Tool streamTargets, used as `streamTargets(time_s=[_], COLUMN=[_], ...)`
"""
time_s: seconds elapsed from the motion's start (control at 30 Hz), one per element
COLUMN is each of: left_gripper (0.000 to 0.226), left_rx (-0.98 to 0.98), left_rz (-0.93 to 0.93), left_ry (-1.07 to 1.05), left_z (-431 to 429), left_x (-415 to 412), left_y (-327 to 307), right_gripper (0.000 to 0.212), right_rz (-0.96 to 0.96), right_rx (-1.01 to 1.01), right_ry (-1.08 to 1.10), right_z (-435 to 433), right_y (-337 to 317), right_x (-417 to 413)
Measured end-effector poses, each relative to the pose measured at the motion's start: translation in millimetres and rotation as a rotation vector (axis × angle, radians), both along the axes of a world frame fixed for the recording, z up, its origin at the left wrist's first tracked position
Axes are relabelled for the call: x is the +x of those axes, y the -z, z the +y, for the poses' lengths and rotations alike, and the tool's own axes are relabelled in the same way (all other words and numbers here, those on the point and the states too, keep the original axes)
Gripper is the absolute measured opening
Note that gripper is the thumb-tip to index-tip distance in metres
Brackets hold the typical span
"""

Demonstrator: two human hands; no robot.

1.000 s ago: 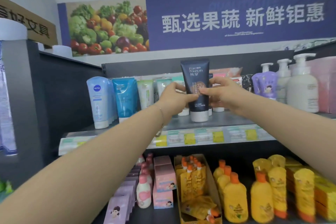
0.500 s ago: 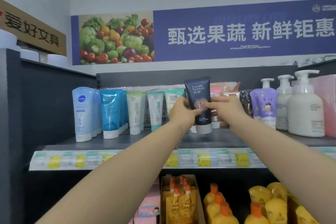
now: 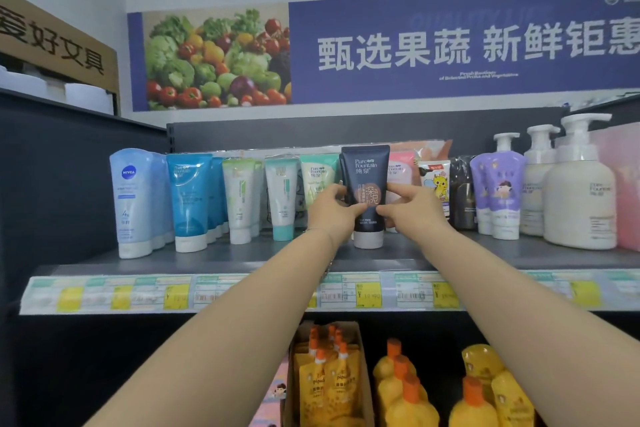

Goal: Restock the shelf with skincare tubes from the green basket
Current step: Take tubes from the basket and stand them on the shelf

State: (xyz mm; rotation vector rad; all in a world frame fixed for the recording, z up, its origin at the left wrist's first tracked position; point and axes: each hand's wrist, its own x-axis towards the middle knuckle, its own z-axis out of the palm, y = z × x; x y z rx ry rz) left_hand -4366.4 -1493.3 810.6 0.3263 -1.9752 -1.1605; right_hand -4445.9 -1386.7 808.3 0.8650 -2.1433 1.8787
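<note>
Wore a thin bracelet [image 3: 316, 229] at the wrist just behind the grip of the left hand [image 3: 334, 210]; perhaps a fine chain, too small to tell. Showed left forearm [image 3: 242, 322] and right forearm [image 3: 519, 305] bare, back from the grip to the lower edge.

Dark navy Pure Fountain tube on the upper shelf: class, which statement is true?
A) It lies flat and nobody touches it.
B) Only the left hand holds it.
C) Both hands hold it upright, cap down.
C: the left hand and the right hand pinch the dark navy Pure Fountain tube from either side, and it stands upright with its grey cap at the bottom.
</note>
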Motion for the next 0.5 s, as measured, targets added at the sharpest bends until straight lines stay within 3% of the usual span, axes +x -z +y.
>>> streamTargets(time_s=[0.27, 0.4, 0.5], left_gripper=[0.043, 0.050, 0.038], left_rx=[-0.099, -0.185, -0.313], left_rz=[-0.047, -0.072, -0.103], left_ry=[-0.080, -0.178, -0.179], left_z=[-1, 1, 4], left_x=[-4, 3, 16], left_y=[2, -5, -14], right_gripper=[0.034, 0.032, 0.020], right_rz=[0.026, 0.312, 0.630], right_rx=[0.055, 0.287, 0.532], right_ry=[0.054, 0.228, 0.328], right_z=[-5, 1, 7], right_y=[1, -5, -11], right_x=[-6, 14, 38])
